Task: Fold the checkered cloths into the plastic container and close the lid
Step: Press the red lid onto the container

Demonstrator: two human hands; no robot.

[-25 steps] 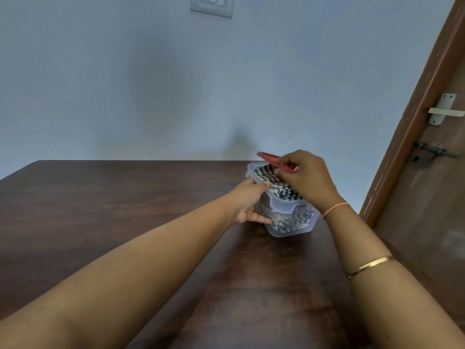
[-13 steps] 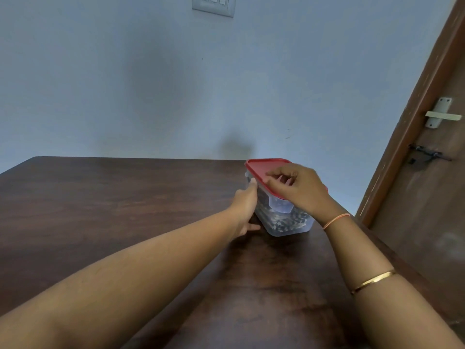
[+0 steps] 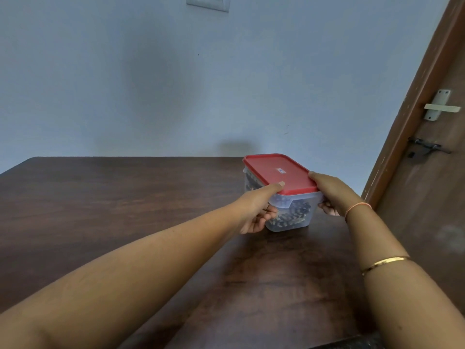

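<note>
Lid (image 3: 274, 172) came down onto container (image 3: 299, 220), left hand (image 3: 256, 210) and right hand (image 3: 332, 195) each clamped on a near corner, thumbs pressing; closing looked nearly done.

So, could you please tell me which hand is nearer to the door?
Right. The right hand grips the end of the container that faces the door; the left hand holds the opposite end, farther from the door.

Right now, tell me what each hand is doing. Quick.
Left hand: grips the plastic container, thumb on the red lid.
Right hand: grips the container's other side, thumb on the lid.
</note>
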